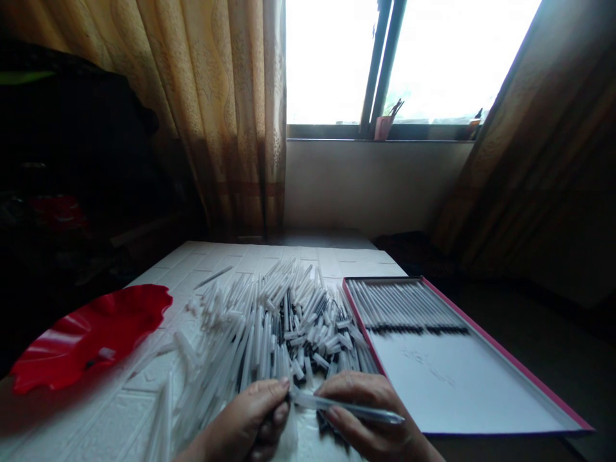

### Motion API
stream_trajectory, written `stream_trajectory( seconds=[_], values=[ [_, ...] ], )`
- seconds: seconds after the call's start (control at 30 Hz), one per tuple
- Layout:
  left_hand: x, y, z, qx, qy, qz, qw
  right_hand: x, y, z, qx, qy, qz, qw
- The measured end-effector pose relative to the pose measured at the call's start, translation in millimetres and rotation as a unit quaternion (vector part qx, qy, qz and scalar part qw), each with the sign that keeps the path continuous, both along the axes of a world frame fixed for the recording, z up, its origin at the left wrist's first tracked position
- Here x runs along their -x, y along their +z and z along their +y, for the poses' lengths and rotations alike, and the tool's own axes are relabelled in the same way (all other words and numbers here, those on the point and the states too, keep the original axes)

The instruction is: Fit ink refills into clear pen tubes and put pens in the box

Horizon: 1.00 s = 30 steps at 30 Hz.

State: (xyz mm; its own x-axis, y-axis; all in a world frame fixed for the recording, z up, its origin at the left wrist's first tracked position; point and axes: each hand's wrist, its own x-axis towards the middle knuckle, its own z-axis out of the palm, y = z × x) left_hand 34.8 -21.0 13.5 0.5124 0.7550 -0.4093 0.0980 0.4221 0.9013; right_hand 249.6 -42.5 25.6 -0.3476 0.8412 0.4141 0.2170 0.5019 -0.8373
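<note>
A clear-barrelled pen [353,410] lies nearly level between my hands, its pointed end to the right. My right hand [373,414] grips it, thumb below and fingers above. At the pen's left end, my left hand [257,417] is closed, thumb and forefinger pinched there; its other fingers are curled in. Just beyond them spreads a big heap of loose pen parts: long clear barrels [226,359], short translucent caps [332,340] and some dark pieces. On the right, a shallow box [505,356] with a pink rim has a row of pens [404,305] along its far end.
A red wavy-edged dish [96,327] with a few small bits stands at the left. The table has a white brick-patterned cover [356,256]. One thin pen-like piece [214,277] lies behind the heap. A cup with sticks [384,127] stands on the windowsill between curtains [231,96].
</note>
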Motion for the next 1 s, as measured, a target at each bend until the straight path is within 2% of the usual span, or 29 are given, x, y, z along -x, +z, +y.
stream_trajectory(
  seconds=[0.13, 0.27, 0.33, 0.4, 0.47, 0.53, 0.63, 0.7, 0.73, 0.8, 0.87, 0.93, 1.0],
  values=[
    [-3.5, -6.0, 2.4, -0.058, 0.011, 0.013, 0.998, 0.9, -7.3, -1.8, 0.032, -0.047, 0.008, 0.998],
    [-1.9, -4.2, -0.4, -0.137, 0.02, 0.034, 0.99, 7.5, -10.4, -6.5, 0.144, -0.119, 0.056, 0.981],
    [1.1, -0.4, -3.8, -0.222, 0.017, 0.064, 0.973, 12.3, -10.0, -7.7, 0.206, -0.132, 0.105, 0.964],
    [4.2, 2.3, -6.9, -0.351, 0.001, 0.109, 0.93, 16.7, -10.8, -7.6, 0.255, -0.136, 0.152, 0.945],
    [6.3, 3.0, -8.4, -0.483, -0.014, 0.148, 0.863, 20.0, -13.9, -6.2, 0.279, -0.135, 0.195, 0.931],
    [7.3, 2.4, -7.9, -0.585, -0.011, 0.168, 0.793, 22.1, -18.6, -4.1, 0.302, -0.135, 0.234, 0.914],
    [7.9, 1.5, -5.0, -0.686, 0.006, 0.187, 0.703, 24.1, -24.8, -1.3, 0.353, -0.145, 0.282, 0.88],
    [8.6, 1.5, -3.4, -0.707, 0.017, 0.193, 0.68, 25.1, -26.3, -0.2, 0.371, -0.152, 0.299, 0.866],
    [9.0, 1.7, -3.0, -0.702, 0.02, 0.192, 0.685, 25.5, -26.1, 0.0, 0.373, -0.154, 0.303, 0.863],
    [9.3, 2.0, -2.6, -0.66, 0.02, 0.192, 0.726, 25.9, -24.4, 0.1, 0.37, -0.156, 0.302, 0.864],
    [8.5, 1.8, -2.7, -0.567, 0.0, 0.179, 0.804, 25.8, -22.0, -0.1, 0.366, -0.157, 0.298, 0.867],
    [6.1, 0.7, -2.8, -0.43, -0.018, 0.144, 0.891, 25.1, -19.8, -0.7, 0.358, -0.153, 0.287, 0.875],
    [2.9, -1.0, -2.8, -0.304, -0.023, 0.102, 0.947, 24.3, -17.9, -1.7, 0.343, -0.146, 0.266, 0.889]
  ],
)
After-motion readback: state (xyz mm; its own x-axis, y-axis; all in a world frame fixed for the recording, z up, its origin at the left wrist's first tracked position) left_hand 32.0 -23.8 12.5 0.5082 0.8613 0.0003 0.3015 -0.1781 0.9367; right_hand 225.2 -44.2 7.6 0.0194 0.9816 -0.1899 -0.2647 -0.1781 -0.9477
